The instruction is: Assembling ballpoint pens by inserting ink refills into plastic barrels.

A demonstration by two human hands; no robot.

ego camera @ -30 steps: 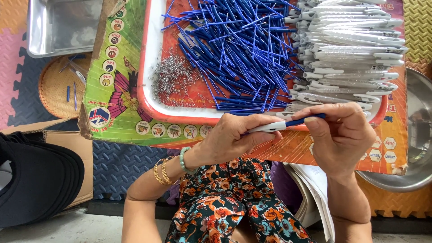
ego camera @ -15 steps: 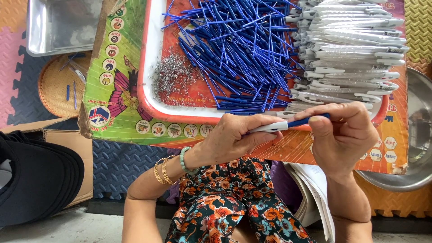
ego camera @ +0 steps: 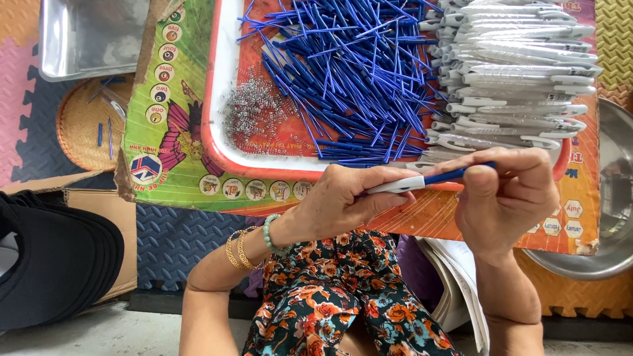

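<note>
Bracelets and a bead band ring the wrist of the left hand (ego camera: 343, 204), which angles rightward, fingers clamped on a white pen barrel (ego camera: 395, 186). Since the earlier frames both hands have barely shifted. Rightward, the right hand (ego camera: 511, 198) curls downward, fingertips pinching the blue refill (ego camera: 458, 175) entering that barrel, just below the red tray (ego camera: 214, 142).

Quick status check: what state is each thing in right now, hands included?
left hand: closed around the white pen barrel.
right hand: pinching the blue refill, partly inside the barrel.
red-rimmed tray: loaded, holding three piles.
blue refills: loose heap.
springs: loose heap.
white pen bodies: stacked sideways.
metal tray: holds nothing visible.
</note>
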